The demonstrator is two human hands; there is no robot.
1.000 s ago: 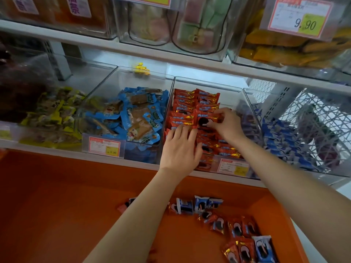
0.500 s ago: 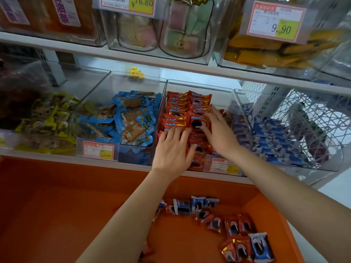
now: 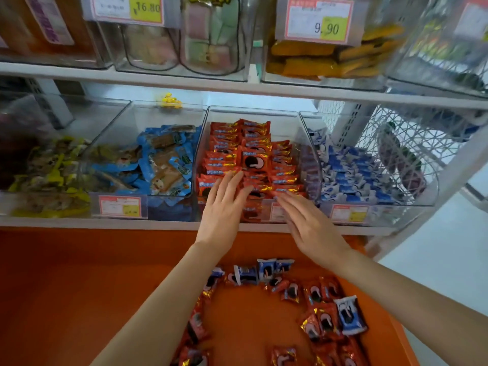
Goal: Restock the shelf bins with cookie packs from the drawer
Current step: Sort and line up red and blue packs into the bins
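A clear shelf bin (image 3: pixel 306 133) in the middle holds rows of red cookie packs (image 3: pixel 253 159), one lying face up on top. My left hand (image 3: pixel 224 210) hovers at the bin's front edge with fingers spread and holds nothing. My right hand (image 3: pixel 309 225) is just in front of the bin, flat and empty too. Below, the orange drawer (image 3: pixel 79 286) holds several loose red cookie packs (image 3: pixel 319 320) and blue cookie packs (image 3: pixel 350 314). A bin of blue-and-white cookie packs (image 3: pixel 353 173) stands to the right.
Left of the red bin stand clear bins with blue snack packs (image 3: pixel 163 159) and yellow-green packs (image 3: pixel 47 167). An upper shelf (image 3: pixel 237 88) carries more bins with price tags. A white wire basket (image 3: pixel 412 143) sits at the right end.
Both hands have pulled back out of the red bin toward the drawer, with the right hand leaving the packs it touched. The view has tilted slightly upward.
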